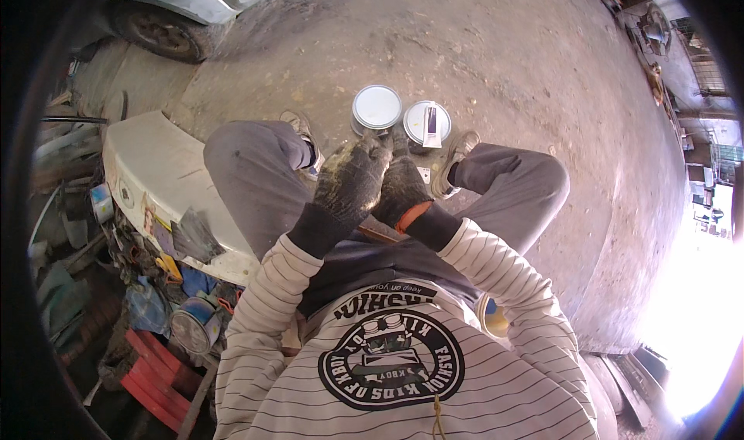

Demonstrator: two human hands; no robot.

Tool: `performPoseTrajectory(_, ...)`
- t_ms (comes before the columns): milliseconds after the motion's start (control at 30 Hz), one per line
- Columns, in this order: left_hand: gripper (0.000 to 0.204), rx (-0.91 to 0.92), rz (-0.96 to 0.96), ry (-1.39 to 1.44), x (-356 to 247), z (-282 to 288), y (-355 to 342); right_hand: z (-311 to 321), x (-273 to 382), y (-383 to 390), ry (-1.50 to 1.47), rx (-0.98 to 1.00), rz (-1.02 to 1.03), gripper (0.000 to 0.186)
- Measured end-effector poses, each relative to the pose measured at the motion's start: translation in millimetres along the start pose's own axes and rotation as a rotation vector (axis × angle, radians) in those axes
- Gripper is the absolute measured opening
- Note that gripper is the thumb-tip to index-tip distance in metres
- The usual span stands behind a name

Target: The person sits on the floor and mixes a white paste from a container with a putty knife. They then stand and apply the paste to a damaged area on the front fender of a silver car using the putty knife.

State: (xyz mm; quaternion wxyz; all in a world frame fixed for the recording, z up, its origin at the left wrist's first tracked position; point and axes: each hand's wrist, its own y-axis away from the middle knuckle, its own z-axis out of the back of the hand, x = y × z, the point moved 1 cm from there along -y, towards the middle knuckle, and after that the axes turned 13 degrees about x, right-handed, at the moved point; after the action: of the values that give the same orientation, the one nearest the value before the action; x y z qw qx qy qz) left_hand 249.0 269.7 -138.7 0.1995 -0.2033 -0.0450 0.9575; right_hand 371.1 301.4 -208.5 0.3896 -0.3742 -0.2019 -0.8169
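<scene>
My gloved left hand and my gloved right hand, the latter with an orange band at the wrist, are together between my knees, fingers closed around something I cannot make out. Just beyond them on the floor stand two round cans with pale lids, one at left and one at right. A white and dark tube lies across the right can's lid. A small white card-like item shows beside my right hand.
A pale loose car panel lies left of my leg, with cans, red pieces and scrap around it. A car wheel is at upper left. Concrete floor spreads ahead; clutter lines the right wall beside a bright opening.
</scene>
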Motion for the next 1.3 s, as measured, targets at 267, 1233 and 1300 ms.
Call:
performPoseTrajectory(267,0.014,-0.275,0.082,0.267,-12,17,6,6,-25,-29,-0.252,-0.219,0.081,0.047)
performPoseTrajectory(1233,0.024,0.329,-0.054,0.481,-52,3,21,51,-30,-51,-1.410,-0.433,-0.125,0.048)
performPoseTrajectory(1300,0.025,0.193,-0.076,0.462,-47,-1,25,41,-51,-51,-1.243,-0.354,-0.183,0.045)
